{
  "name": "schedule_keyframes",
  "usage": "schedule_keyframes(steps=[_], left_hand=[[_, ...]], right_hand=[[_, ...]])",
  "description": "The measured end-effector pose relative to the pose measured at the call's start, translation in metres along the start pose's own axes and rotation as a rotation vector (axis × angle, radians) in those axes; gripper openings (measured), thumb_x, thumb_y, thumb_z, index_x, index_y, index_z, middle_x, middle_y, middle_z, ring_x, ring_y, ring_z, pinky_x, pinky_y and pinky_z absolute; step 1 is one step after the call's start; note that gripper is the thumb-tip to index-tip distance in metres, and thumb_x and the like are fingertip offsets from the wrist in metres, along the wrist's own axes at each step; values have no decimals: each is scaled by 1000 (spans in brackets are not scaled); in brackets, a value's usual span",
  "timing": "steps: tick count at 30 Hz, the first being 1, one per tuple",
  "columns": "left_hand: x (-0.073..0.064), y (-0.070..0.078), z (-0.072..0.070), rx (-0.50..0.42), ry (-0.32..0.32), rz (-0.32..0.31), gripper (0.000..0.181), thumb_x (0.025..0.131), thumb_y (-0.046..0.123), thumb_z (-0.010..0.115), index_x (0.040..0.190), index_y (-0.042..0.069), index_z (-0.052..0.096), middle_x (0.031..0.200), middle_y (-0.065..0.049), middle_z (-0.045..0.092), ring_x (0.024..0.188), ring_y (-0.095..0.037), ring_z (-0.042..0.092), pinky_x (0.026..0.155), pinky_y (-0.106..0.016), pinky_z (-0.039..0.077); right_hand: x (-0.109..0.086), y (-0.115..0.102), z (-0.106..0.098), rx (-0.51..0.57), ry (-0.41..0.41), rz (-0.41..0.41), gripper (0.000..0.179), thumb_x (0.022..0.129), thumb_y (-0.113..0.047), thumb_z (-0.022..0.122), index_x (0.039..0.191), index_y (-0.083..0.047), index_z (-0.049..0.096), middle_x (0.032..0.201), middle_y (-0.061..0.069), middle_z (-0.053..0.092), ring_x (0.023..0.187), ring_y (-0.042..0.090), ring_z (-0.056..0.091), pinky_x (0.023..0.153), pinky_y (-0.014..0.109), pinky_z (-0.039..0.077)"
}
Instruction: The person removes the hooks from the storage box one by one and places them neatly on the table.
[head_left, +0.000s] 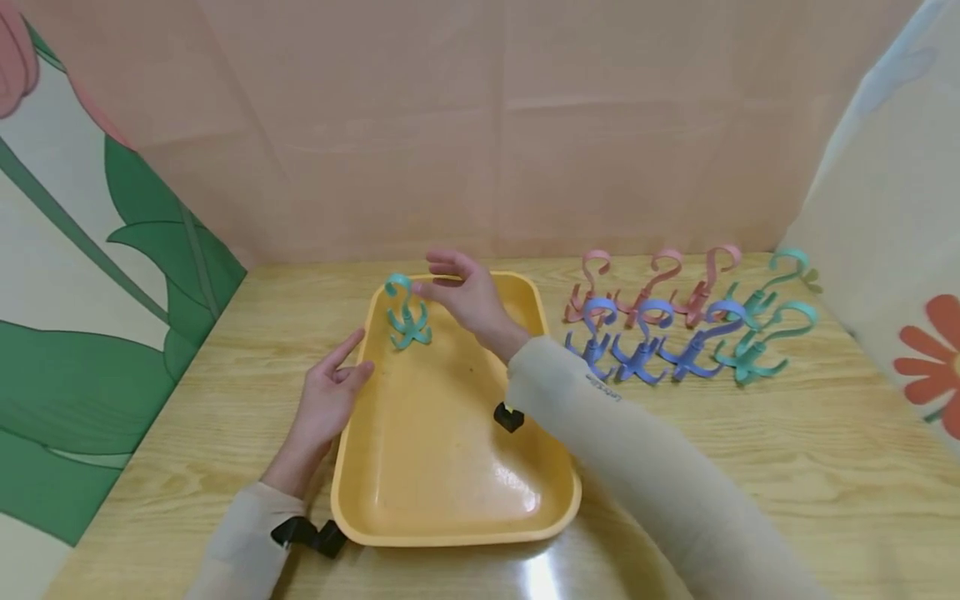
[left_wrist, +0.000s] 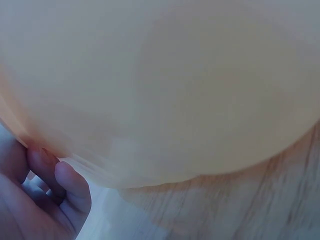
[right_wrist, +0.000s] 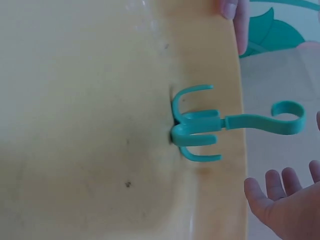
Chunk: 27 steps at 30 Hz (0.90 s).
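Note:
A teal four-pronged hanging hook [head_left: 409, 325] stands in the far left corner of a yellow tray [head_left: 456, 537], its curved top rising near the rim. Close beside that hook, my right hand [head_left: 472, 300] hovers with fingers loosely extended; the right wrist view shows a gap between the fingertips [right_wrist: 255, 190] and the hook [right_wrist: 200, 127]. My left hand [head_left: 330, 396] holds the tray's left edge, thumb over the rim and fingers along the outer wall. In the left wrist view, curled fingers [left_wrist: 70, 187] lie against the tray's pale outer wall [left_wrist: 175, 100].
Right of the tray, on the wooden table [head_left: 750, 467], stand more hooks in two rows: pink ones [head_left: 645, 296], blue ones [head_left: 637, 354] and two teal ones [head_left: 750, 358]. A pink cloth [head_left: 495, 125] hangs behind, with patterned panels at both sides.

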<state>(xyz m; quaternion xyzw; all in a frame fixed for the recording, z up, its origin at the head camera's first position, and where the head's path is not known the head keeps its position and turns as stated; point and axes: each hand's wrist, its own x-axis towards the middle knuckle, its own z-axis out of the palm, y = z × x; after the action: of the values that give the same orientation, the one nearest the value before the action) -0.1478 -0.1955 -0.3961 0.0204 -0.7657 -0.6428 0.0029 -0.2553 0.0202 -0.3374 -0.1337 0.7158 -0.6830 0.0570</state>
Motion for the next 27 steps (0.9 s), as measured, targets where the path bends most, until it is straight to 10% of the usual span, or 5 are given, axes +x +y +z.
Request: schedule_keyframes(steps=[12, 23, 27], left_hand=[[1, -2, 1, 7, 9, 4, 54, 103, 15, 58, 154, 22, 43, 53, 0, 48, 39, -6, 32, 37, -19, 29], [3, -1, 0, -21, 6, -14, 54, 104, 14, 57, 155, 20, 41, 91, -26, 72, 64, -23, 69, 57, -31, 59], [3, -1, 0, -9, 1, -19, 54, 104, 15, 57, 155, 21, 41, 87, -26, 71, 55, -19, 64, 52, -28, 56]], right_hand=[[15, 14, 21, -23, -32, 24, 52, 88, -20, 81, 136, -16, 61, 135, 10, 59, 121, 26, 57, 102, 38, 49], [21, 19, 34, -17, -22, -20, 41, 89, -16, 79, 128, -10, 68, 116, 3, 70, 105, 19, 65, 90, 30, 54], [22, 18, 38, -53, -36, -50, 34, 89, -14, 79, 122, -7, 72, 112, 4, 72, 99, 18, 68, 81, 28, 56]])
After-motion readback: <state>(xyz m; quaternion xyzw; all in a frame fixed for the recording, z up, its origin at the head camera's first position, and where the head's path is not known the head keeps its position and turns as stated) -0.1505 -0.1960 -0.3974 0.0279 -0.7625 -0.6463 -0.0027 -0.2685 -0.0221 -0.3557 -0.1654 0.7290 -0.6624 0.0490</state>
